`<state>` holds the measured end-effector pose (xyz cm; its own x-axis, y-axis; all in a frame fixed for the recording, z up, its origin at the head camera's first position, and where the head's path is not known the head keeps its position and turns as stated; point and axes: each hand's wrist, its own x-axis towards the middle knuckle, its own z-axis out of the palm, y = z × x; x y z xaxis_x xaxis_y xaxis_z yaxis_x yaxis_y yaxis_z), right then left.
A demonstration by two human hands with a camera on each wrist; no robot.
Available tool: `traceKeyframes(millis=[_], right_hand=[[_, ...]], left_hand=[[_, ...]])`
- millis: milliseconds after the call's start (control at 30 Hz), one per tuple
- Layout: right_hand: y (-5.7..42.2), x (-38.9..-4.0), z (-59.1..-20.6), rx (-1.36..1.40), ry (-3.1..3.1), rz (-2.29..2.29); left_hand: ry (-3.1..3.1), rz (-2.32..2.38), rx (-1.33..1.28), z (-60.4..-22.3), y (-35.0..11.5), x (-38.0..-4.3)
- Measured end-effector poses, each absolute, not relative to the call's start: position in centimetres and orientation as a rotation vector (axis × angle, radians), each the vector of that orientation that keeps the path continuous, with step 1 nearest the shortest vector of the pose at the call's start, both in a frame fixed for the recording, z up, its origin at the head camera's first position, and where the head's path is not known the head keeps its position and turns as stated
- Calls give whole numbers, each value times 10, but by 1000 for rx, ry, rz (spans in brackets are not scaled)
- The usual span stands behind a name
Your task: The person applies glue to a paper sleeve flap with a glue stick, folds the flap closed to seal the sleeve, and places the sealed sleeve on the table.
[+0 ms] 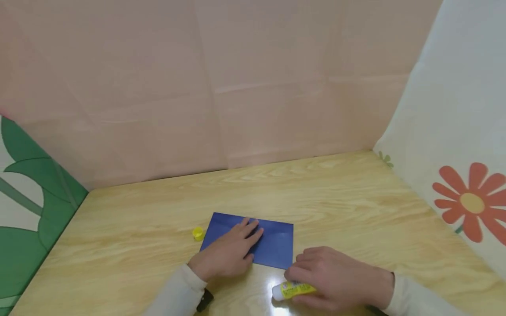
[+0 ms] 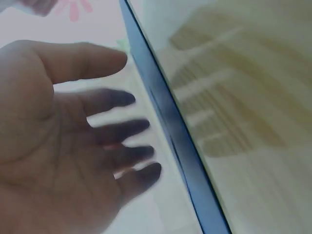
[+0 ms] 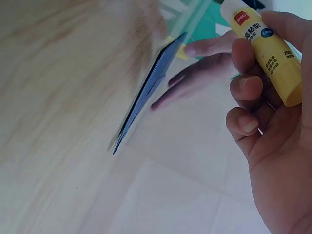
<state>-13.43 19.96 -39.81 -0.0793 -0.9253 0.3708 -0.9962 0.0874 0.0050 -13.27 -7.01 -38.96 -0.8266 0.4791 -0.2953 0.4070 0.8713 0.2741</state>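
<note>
A blue sheet of paper lies flat on the wooden table; edge-on in the right wrist view, the blue paper shows more than one layer. Over its left part, my left hand is spread with straight fingers; whether they touch the paper I cannot tell. My right hand grips a yellow glue stick just off the paper's lower right corner. In the right wrist view, fingers and thumb curl round the glue stick, whose white end points away from the palm. Beside the paper's left edge sits a yellow cap.
The table has a glossy light wood top. A pinkish cloth hangs along its back edge. White cloth with a red flower borders the right side, and a green leaf print borders the left.
</note>
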Motion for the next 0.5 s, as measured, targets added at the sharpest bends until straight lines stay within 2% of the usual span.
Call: traceKeyframes(millis=[200, 500], right_hand=[[202, -133, -397, 1905, -2103, 370], [200, -128, -397, 1893, -2171, 349]], left_hand=[[2784, 228, 505, -393, -87, -125], [2803, 113, 446, -391, -88, -130]])
